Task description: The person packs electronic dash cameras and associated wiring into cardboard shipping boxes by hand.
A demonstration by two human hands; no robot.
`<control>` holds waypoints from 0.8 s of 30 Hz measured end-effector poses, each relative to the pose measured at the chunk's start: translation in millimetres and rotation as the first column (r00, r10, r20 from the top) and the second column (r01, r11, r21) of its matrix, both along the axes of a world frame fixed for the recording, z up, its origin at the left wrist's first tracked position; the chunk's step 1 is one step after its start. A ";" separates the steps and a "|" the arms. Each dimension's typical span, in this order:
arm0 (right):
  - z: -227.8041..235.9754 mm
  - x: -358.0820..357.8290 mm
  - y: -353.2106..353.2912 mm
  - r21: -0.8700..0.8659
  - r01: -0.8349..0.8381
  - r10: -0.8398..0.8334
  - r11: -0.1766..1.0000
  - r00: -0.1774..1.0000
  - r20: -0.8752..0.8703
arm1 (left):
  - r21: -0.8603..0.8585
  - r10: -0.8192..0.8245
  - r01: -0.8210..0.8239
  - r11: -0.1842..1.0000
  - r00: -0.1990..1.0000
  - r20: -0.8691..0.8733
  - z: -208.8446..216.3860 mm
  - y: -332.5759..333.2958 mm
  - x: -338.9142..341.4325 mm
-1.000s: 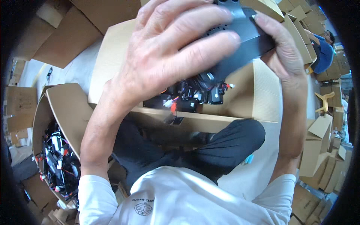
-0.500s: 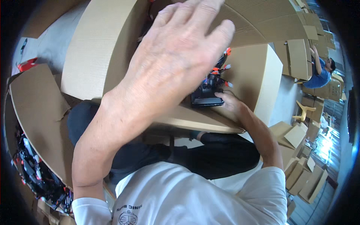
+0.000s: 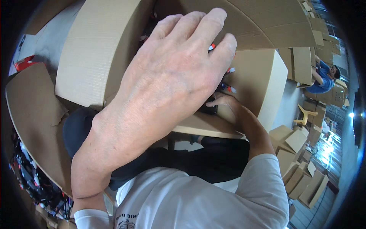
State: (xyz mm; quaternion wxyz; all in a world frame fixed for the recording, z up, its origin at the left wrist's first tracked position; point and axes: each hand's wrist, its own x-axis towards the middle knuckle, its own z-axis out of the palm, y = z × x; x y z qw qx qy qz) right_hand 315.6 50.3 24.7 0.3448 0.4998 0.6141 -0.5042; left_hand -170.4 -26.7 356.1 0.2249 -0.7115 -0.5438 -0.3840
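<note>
Head view | black unit (image 3: 212, 110) inside carton (image 3: 251, 70), at right hand's (image 3: 228, 100) fingertips, the nearer hand; grip, long axis unclear | left hand (image 3: 175, 68) apart, fingers spread, above carton

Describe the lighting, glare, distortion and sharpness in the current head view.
Head view: strong glare at right; inner wall of the big box dimmer than its outer side. Head view: the left box bows, and the corners go black. Head view: left hand fairly sharp.
</note>
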 end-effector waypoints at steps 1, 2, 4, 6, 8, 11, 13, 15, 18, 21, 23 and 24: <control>-0.8 -2.4 5.4 0.014 -0.076 0.077 0.997 0.997 -0.022 | -0.008 -0.019 0.019 1.000 1.000 0.020 -6.7 1.6 3.8; -4.9 -1.5 6.0 0.022 -0.149 0.150 0.989 0.988 -0.043 | -0.022 -0.040 0.041 0.999 0.998 0.040 -6.4 2.9 5.9; -5.3 9.1 1.5 0.187 -0.182 0.194 0.965 0.980 -0.052 | -0.017 -0.046 0.046 0.999 0.999 0.027 -5.9 4.9 4.6; -0.6 2.6 1.4 0.261 -0.364 0.370 0.894 0.929 0.026 | -0.020 -0.055 0.055 0.998 0.998 0.012 -4.1 3.9 6.3; 14.8 -8.1 -10.6 0.300 -0.369 0.384 0.880 0.923 0.010 | -0.032 -0.061 0.061 0.998 0.998 0.004 -6.8 5.5 9.7; 31.0 -50.6 -13.6 0.245 -0.411 0.359 0.878 0.905 0.231 | -0.067 -0.065 0.063 0.996 0.997 -0.029 -11.2 6.2 12.5; 48.5 -42.3 1.0 0.104 -0.528 0.430 0.843 0.776 0.461 | -0.276 -0.155 0.173 0.945 0.984 0.087 35.2 -7.1 14.5; 59.8 -78.5 -4.7 0.335 -0.547 0.394 0.767 0.814 0.426 | -0.509 -0.168 0.225 0.831 0.973 0.156 52.5 -20.6 9.5; 58.5 -59.1 2.2 0.562 -0.589 0.389 0.581 0.808 0.443 | -0.521 -0.162 0.244 0.818 0.966 0.199 59.4 -15.2 14.0; 48.3 25.9 18.8 0.658 -0.664 0.472 0.356 0.735 0.487 | -0.492 -0.214 0.320 0.810 0.942 0.259 71.5 -5.6 16.4; 50.1 -62.1 24.1 0.445 -0.646 0.531 0.620 0.763 0.368 | -0.578 -0.176 0.248 0.777 0.968 0.178 70.0 -24.3 6.5; 66.0 -111.3 40.1 0.150 -0.616 0.554 0.774 0.772 0.311 | -0.613 -0.162 0.212 0.761 0.977 0.136 73.9 -30.2 0.7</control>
